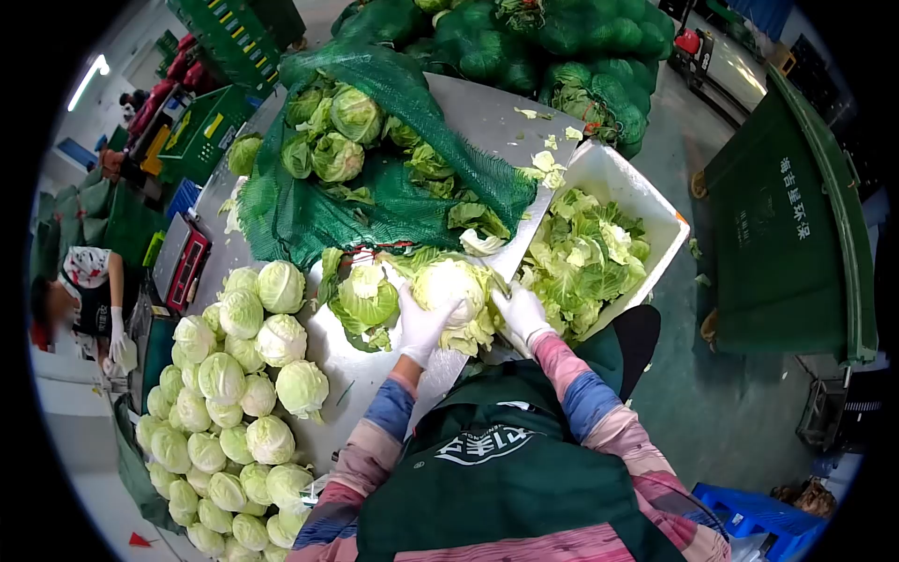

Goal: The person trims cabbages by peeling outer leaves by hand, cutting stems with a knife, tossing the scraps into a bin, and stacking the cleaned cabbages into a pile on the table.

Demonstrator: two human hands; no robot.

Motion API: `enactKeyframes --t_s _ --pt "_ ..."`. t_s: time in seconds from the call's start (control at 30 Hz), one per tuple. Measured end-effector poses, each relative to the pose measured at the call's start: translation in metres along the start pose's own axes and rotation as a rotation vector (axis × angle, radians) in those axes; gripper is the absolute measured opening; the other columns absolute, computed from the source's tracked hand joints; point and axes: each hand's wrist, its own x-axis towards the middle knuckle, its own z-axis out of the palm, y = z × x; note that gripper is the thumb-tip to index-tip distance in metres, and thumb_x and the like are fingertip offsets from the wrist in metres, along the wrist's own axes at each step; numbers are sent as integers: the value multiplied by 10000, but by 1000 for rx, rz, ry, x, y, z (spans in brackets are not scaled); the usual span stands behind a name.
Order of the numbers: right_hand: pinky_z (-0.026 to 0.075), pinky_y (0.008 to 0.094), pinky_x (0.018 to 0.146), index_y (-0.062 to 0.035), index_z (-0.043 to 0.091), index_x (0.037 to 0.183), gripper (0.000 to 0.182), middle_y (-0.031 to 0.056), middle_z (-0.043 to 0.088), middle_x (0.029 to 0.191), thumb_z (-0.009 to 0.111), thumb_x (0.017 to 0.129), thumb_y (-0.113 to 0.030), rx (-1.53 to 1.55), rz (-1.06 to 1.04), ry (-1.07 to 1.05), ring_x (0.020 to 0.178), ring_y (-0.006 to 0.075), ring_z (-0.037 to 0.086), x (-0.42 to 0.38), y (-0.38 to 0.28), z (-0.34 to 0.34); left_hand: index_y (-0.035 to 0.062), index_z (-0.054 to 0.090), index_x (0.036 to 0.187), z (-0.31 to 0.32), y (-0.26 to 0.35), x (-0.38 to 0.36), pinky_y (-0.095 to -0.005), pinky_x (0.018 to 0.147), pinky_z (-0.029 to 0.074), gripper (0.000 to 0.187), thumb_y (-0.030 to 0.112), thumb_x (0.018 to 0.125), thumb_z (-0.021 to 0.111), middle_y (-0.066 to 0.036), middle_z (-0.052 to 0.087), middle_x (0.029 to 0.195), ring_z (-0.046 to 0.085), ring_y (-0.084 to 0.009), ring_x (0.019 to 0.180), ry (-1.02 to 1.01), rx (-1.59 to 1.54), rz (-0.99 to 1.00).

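My left hand (426, 323), in a white glove, is closed against the near left side of a pale cabbage (448, 284) with its outer leaves spread loose around it. At the cabbage's right side my right hand (523, 314), also gloved, is closed round what looks like a knife (498, 281); only part of its blade shows. Left of my left hand lies another cabbage (368, 298) with green outer leaves. Just beyond, an opened green mesh sack (393, 211) spreads over the metal table (342, 384), with several untrimmed cabbages (337, 156) in it.
Several trimmed cabbages (225, 377) are piled on the left. A white foam box (663, 201) at the right holds cut leaves. Full mesh sacks (599, 98) lie at the back. A large green bin (787, 215) stands far right; a co-worker (94, 290) is at far left.
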Motion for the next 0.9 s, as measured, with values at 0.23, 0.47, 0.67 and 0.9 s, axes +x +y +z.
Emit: enactKeyframes --t_s 0.23,0.47,0.67,0.9 --pt "508 459 781 -131 534 1284 578 219 673 962 405 930 -570 -237 -330 -107 892 392 646 7 -54 -37 -51 184 1424 -3 24 -16 -376 1048 383 1119 260 602 877 -246 401 1352 452 -301 1242 -146 188 176" --pt "501 438 810 -79 688 1025 516 198 679 951 499 901 -543 -266 -142 -209 893 369 648 29 -56 -40 -35 122 1465 -28 13 -37 -373 1082 360 1212 222 576 904 -223 339 1420 411 -292 1295 -255 247 226" --pt "529 417 767 -107 692 1001 343 172 690 929 575 861 -398 -201 29 -12 840 328 670 26 -5 -16 60 158 1497 -46 12 -44 -377 1089 362 1172 167 593 896 -177 313 1465 406 -276 1307 -370 117 161" --pt "462 382 936 -88 459 1395 862 182 615 1190 667 743 -612 178 -216 -184 1071 346 605 -28 -55 -25 47 242 1473 -58 5 -34 -354 1083 375 1012 140 667 847 -128 327 1458 388 -245 1318 -346 -18 80"
